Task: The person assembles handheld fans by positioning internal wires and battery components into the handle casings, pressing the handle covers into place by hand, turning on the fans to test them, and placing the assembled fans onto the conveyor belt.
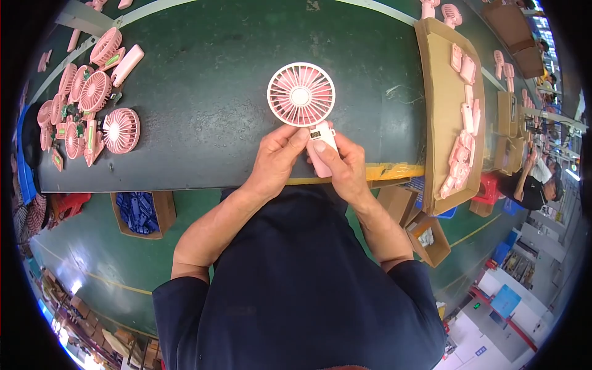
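Between my two hands I hold a pink and white handheld fan (pixel 301 95), its round grille turned up and pointing away from me. My left hand (pixel 275 158) pinches the neck just below the grille with thumb and fingers. Wrapped round the white-fronted handle is my right hand (pixel 345 165), with the thumb pressed on its front beside a small dark display. The lower end of the handle shows pink between my hands. Both hands are over the near edge of the dark green table (pixel 209 105).
Several pink fan heads (pixel 95 91) with exposed boards are piled at the left. A cardboard tray (pixel 435 92) of pink handle parts (pixel 459 157) stands at the right. Below the table are a box of blue parts (pixel 137 213) and an open carton (pixel 431 243). A person (pixel 533 185) is at far right.
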Action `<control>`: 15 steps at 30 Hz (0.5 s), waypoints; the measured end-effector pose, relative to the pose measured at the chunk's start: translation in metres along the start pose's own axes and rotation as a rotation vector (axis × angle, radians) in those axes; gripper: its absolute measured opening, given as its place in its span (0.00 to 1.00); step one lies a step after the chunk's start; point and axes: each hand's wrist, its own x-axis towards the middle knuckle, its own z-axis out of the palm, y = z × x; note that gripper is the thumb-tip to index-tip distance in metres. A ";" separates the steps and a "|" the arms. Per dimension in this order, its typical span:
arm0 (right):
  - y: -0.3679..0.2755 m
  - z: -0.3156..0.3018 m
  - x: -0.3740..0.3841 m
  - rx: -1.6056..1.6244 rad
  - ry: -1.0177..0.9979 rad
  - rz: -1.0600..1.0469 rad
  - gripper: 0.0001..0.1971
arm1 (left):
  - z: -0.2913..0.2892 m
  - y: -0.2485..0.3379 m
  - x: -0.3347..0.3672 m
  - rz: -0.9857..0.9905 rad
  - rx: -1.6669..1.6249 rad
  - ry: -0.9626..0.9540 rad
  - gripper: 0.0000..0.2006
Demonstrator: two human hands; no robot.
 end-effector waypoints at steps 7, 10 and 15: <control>-0.006 -0.004 0.006 0.006 -0.011 0.116 0.15 | -0.009 -0.004 0.004 -0.030 0.099 -0.011 0.19; -0.005 -0.001 0.007 0.162 -0.051 0.158 0.14 | -0.003 0.000 0.006 -0.047 0.052 0.001 0.19; -0.010 0.008 0.005 -0.412 -0.018 -0.372 0.16 | 0.003 0.008 0.005 0.009 0.095 0.022 0.16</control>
